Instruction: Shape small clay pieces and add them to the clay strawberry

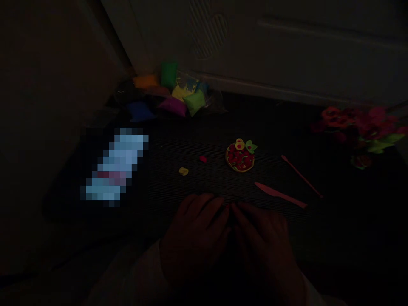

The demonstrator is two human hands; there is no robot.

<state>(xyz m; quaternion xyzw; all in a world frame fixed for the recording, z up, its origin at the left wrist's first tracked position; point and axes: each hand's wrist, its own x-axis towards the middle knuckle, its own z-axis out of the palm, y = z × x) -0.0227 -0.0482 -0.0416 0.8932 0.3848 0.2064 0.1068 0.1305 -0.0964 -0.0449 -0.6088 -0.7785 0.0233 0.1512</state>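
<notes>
The picture is very dark. My left hand [200,225] and my right hand [267,233] meet at the fingertips over the near part of the dark table. Both are closed, fingers bent and pressed together. A faint reddish spot shows between the fingertips, too dim to name. Just beyond them lie a small yellow clay piece [183,171] and a smaller red clay piece [203,159]. Further right sits a round clay piece [240,157] with a yellow rim, red filling and small flowers on top. A pink plastic knife [280,195] rests beside my right hand.
A thin pink stick tool [301,176] lies past the knife. Packets of coloured clay [172,106] are heaped at the back left. A lit, pixelated screen [114,168] is on the left. Red flowers [366,123] stand at the right, before a pale panel [287,55].
</notes>
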